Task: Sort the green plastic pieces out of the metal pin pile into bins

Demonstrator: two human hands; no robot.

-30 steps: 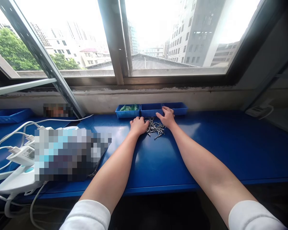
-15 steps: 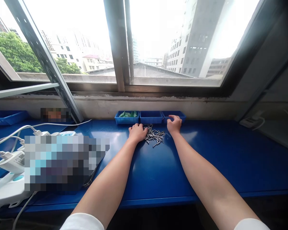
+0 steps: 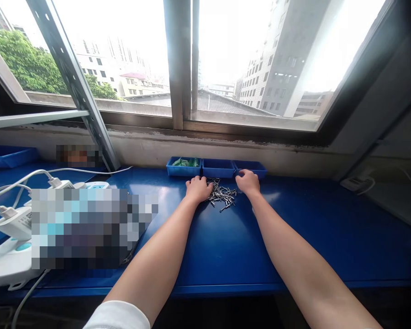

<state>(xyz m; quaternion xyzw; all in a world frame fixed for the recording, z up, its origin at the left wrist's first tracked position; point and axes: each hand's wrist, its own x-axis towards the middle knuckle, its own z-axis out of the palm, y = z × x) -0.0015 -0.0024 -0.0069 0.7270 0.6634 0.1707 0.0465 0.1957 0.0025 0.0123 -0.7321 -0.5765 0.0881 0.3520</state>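
A loose pile of metal screws (image 3: 222, 194) lies on the blue table (image 3: 222, 246). My left hand (image 3: 198, 188) rests palm down at the pile's left edge, its fingers spread; nothing shows in its grasp. Just right of the pile, in front of the right-hand blue bin (image 3: 260, 170), is my right hand (image 3: 248, 183), with thumb and fingers pinched together; whatever they hold is too small to make out. The middle blue bin (image 3: 218, 169) stands behind the pile. Green material (image 3: 183, 162) fills part of the left bin (image 3: 184, 172).
At the left are a white power strip (image 3: 7, 262) with plugs and cables, and a blurred-out object (image 3: 89, 228). A metal shelf post (image 3: 96, 123) rises behind them. Another blue tray (image 3: 10, 157) sits at the far left, and a white adapter (image 3: 358, 183) lies at the back right.
My right hand has drawn back slightly from over the right-hand bin towards the screws. My left hand stays beside the pile. The whole view has tilted a little.
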